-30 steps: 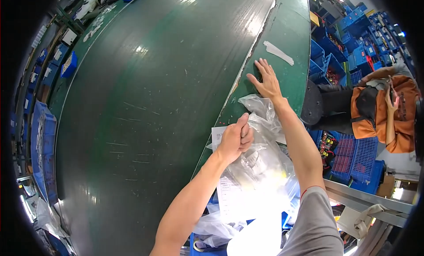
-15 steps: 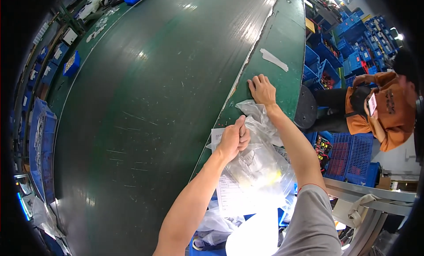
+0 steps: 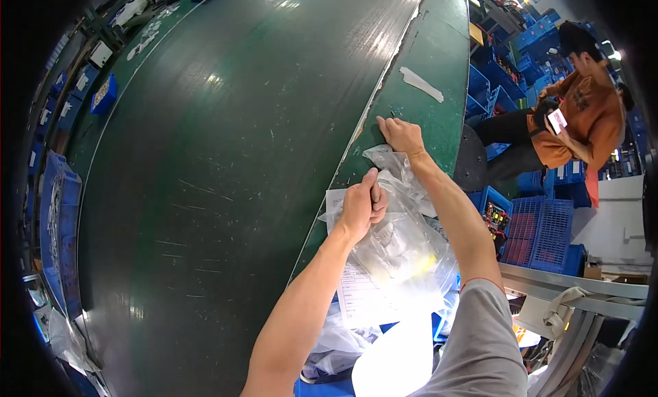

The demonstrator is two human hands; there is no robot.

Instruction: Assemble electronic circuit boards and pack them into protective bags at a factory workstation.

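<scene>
My left hand (image 3: 363,205) is closed in a fist with the thumb on top, at the upper left edge of a clear plastic bag (image 3: 401,250). What it grips, if anything, is hidden. Farther off, my right hand (image 3: 403,135) rests on the green tabletop (image 3: 428,130) with its fingers drawn together and bent down. Anything between those fingertips is too small to make out; a tiny dark bit lies beside them. The crumpled bag runs below my right forearm, with something whitish and yellow inside. Under it lies a printed paper sheet (image 3: 353,294).
A wide dark conveyor belt (image 3: 226,157) runs along the left. A white strip (image 3: 421,84) lies ahead on the tabletop. Blue bins (image 3: 62,226) line the belt's far side. At right, a person in orange (image 3: 582,123) holds a phone beside a dark round stool (image 3: 471,157) and blue crates (image 3: 538,232).
My right hand has shifted slightly left and its fingers have drawn together. My left fist stays by the bag. The person in orange appears more fully in view, with the head now showing.
</scene>
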